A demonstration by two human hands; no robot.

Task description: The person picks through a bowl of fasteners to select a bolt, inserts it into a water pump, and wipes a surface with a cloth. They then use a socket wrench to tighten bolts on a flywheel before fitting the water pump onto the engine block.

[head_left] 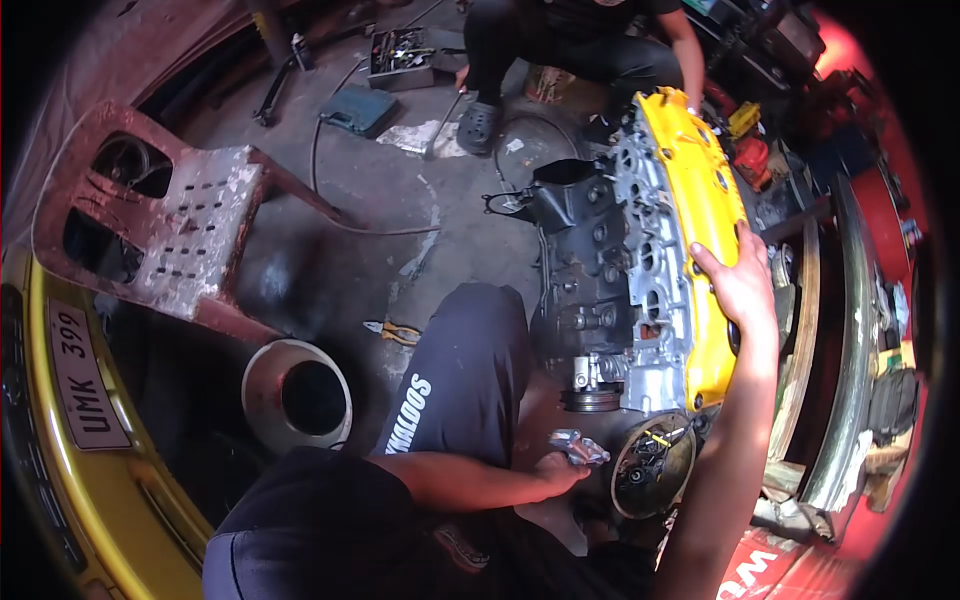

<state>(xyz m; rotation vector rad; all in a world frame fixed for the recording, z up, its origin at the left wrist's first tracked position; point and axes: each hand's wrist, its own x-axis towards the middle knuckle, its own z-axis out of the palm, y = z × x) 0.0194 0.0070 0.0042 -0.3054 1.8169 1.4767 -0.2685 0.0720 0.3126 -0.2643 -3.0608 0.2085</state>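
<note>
at the left, a worn plastic chair [205, 220] stands on the floor, with a pale bucket [262, 392] near its front leg and a pair of orange-handled pliers [395, 332] lying to the right of that.

the left hand [562, 475] is low, in front of the body; its fingers seem closed on a small silvery piece [580, 446], whether metal or clear plastic i cannot tell. the piece juts past the fingertips, its length running roughly left to right, just short of the crank pulley [590, 402] on the near end of the engine block [580, 260]. a round pan of small dark parts [683, 484] sits just right of this hand.

the cylinder head [648, 235] and its yellow valve cover [700, 190] lie ahead and to the right of the left hand, their long axis running away from the wearer, the far end leaning slightly left. another person's arm [688, 58] comes down behind the far end, the hand mostly hidden.

the right hand [742, 280] is the nearer one: it rests on the cover's right side, spread, thumb lying across the top, fingers partly out of sight; it pinches nothing that i can see.
</note>
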